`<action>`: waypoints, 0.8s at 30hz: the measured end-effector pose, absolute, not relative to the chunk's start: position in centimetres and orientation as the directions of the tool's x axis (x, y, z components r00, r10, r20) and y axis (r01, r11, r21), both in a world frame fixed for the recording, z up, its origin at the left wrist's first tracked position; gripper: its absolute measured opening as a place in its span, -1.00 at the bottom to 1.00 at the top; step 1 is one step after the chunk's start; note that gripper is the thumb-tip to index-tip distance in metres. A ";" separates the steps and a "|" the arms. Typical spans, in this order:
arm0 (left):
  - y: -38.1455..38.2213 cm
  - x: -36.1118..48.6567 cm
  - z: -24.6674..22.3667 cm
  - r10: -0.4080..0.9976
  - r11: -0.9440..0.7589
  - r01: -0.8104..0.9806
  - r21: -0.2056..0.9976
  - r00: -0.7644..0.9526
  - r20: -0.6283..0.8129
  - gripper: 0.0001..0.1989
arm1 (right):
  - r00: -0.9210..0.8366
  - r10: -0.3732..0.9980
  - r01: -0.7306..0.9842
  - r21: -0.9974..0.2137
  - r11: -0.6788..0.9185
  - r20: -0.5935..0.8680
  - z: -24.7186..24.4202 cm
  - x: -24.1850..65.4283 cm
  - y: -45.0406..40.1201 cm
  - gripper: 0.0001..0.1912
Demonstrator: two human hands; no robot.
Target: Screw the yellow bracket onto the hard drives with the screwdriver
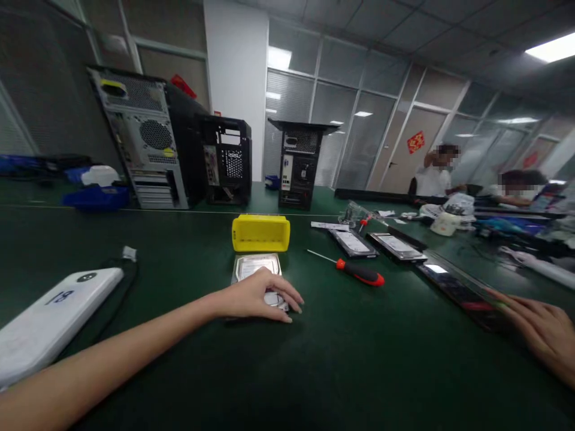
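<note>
A silver hard drive (256, 263) lies on the green table in front of a yellow bin (261, 233). My left hand (265, 296) rests over the drive's near part, its fingers apart and curved over the right edge; part of the drive is hidden beneath it. At the right, my right hand (539, 329) has its fingers stretched out beside the near end of a dark phone (458, 293), and its fingertips are near the phone's edge. Between the hands lies a red and black screwdriver (362, 273), its shaft pointing left.
Two more drives (353, 243) (398, 246) lie behind the screwdriver. A white power bank (58, 311) with a cable is at left. Computer cases (155, 137) (229, 158) (300, 164) stand at the back, beside a blue bin (96, 197). Two people sit at the far right.
</note>
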State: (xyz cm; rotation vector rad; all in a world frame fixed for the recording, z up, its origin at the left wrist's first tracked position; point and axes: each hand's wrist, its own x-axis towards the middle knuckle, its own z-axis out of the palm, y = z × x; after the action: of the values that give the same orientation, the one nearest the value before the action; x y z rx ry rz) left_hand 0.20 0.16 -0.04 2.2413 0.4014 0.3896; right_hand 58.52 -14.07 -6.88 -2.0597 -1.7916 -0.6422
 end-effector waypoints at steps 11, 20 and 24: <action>0.2 0.1 0.0 0.405 -0.600 0.168 0.782 0.907 0.116 -0.64 | 0.405 0.876 0.888 -0.341 -0.309 0.260 -3.9 55.2 -13.7 -0.45; 0.3 0.2 0.3 0.408 -0.629 0.179 0.756 0.904 0.125 -0.63 | 0.422 0.865 0.836 -0.485 -0.256 0.272 -2.5 51.7 -12.8 -0.53; 0.2 0.3 0.2 0.416 -0.644 0.186 0.742 0.899 0.135 -0.64 | 0.369 0.876 0.870 -0.448 -0.207 0.311 -2.5 51.6 -13.1 -0.59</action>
State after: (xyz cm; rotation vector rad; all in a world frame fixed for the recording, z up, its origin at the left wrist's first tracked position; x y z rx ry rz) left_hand 0.31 0.25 0.21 2.2763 0.4284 0.3771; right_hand 51.64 -13.07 -2.45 -2.0786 -1.5033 0.0150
